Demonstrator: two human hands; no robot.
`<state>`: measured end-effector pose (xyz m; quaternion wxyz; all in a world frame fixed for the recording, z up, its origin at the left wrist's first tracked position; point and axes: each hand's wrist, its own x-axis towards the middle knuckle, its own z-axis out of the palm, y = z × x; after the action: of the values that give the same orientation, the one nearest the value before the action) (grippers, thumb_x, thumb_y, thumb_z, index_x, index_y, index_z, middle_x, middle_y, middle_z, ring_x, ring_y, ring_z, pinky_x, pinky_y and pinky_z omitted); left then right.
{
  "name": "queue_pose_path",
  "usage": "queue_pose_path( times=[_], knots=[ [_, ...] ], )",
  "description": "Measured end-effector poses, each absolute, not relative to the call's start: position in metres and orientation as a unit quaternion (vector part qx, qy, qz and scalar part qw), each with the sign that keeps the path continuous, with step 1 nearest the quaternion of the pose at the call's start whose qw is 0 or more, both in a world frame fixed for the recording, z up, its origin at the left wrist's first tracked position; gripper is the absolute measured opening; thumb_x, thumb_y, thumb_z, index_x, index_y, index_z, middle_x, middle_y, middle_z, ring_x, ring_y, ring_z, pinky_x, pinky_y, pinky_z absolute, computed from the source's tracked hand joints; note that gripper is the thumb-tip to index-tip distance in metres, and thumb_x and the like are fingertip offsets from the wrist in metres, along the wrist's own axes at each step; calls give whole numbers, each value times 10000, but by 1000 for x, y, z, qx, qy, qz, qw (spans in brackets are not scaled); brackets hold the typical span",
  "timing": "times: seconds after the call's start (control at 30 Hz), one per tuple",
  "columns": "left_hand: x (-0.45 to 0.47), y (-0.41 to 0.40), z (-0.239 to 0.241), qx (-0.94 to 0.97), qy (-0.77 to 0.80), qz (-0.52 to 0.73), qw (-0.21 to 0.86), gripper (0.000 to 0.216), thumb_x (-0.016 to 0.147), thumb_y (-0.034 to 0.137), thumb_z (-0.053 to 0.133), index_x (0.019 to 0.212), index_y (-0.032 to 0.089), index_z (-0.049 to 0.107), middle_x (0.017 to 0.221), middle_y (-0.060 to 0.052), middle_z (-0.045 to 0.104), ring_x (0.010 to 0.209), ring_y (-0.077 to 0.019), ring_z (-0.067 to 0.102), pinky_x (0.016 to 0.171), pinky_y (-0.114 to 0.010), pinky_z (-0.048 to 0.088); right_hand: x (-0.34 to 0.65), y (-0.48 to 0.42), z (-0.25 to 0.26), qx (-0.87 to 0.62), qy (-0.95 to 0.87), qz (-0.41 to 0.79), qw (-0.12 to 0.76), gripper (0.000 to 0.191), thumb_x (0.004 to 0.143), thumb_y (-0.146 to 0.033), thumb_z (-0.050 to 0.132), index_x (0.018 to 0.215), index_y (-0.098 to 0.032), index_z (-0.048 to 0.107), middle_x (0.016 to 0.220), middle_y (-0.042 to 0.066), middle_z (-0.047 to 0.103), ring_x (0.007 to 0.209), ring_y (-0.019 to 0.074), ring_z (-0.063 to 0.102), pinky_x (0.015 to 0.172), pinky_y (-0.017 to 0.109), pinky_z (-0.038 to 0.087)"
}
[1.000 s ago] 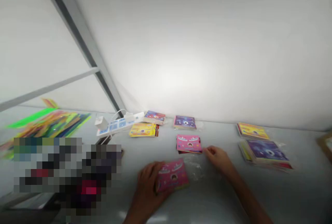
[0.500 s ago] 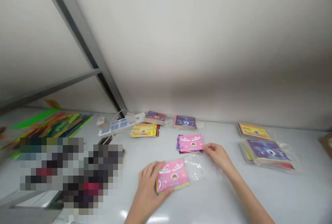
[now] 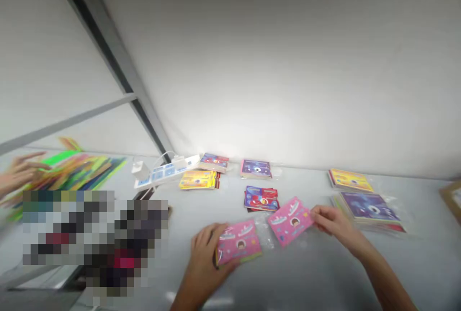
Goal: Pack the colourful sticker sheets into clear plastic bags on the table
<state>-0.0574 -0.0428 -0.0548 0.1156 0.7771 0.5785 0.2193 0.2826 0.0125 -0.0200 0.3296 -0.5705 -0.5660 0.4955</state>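
My left hand grips the left edge of a pink booklet in a clear plastic sleeve that rests on the grey table. My right hand pinches the right edge of a second pink booklet, tilted and held just right of the first. Behind them lies a small stack with a purple and red booklet now on top.
Booklet piles sit along the wall: yellow, purple, yellow and a bagged purple pile. A white power strip lies left of them. Coloured sheets lie far left, where another person's hand reaches.
My right hand took the pink booklet off the middle stack and carried it right and nearer, uncovering a purple and red booklet. Another person's hand came in at far left.
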Motion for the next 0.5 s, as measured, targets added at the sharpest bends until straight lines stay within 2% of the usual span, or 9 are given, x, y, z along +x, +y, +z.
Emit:
queue_pose_path(
  times=[0.17, 0.3, 0.5],
  knots=[
    [-57, -44, -52, 776, 577, 221, 122, 635, 713, 533, 600, 1271, 270, 449, 1214, -85, 522, 1123, -298, 459, 930, -457, 382, 270, 6, -27, -540, -582, 528, 302, 348, 725, -501, 542, 582, -184, 534, 506, -33, 423, 488, 108, 357, 483, 249, 259],
    [-57, -44, -50, 774, 580, 221, 126, 641, 707, 535, 604, 1267, 260, 460, 1210, -96, 528, 1122, -306, 463, 927, -465, 387, 266, 6, -38, -542, -556, 537, 330, 354, 744, -519, 530, 653, -181, 583, 521, -26, 442, 481, 110, 368, 471, 249, 256],
    [-56, -44, -50, 774, 583, 212, 123, 622, 733, 540, 573, 1269, 249, 449, 1225, -95, 512, 1134, -303, 446, 936, -465, 375, 258, 4, -54, -560, -497, 546, 375, 390, 733, -555, 532, 648, -176, 568, 475, -39, 418, 432, 89, 337, 434, 232, 238]
  ],
)
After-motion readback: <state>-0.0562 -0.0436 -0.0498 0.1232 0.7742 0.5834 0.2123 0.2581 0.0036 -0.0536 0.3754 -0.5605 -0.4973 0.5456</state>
